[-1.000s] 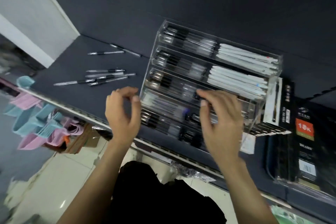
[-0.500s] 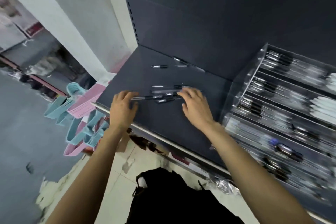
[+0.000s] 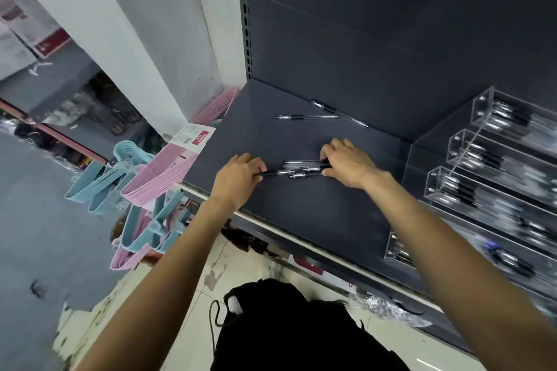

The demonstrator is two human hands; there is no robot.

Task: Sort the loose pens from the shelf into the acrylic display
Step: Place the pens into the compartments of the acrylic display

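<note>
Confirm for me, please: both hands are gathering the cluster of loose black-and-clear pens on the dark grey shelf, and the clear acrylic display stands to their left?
Not quite. In the head view the clear acrylic display stands to the right of the hands, not the left. The rest holds: the left hand and right hand are gathering the cluster of loose black-and-clear pens on the dark grey shelf.

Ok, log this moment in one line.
left hand: grips clear black-grip pens | right hand: grips same | clear acrylic display: right
</note>
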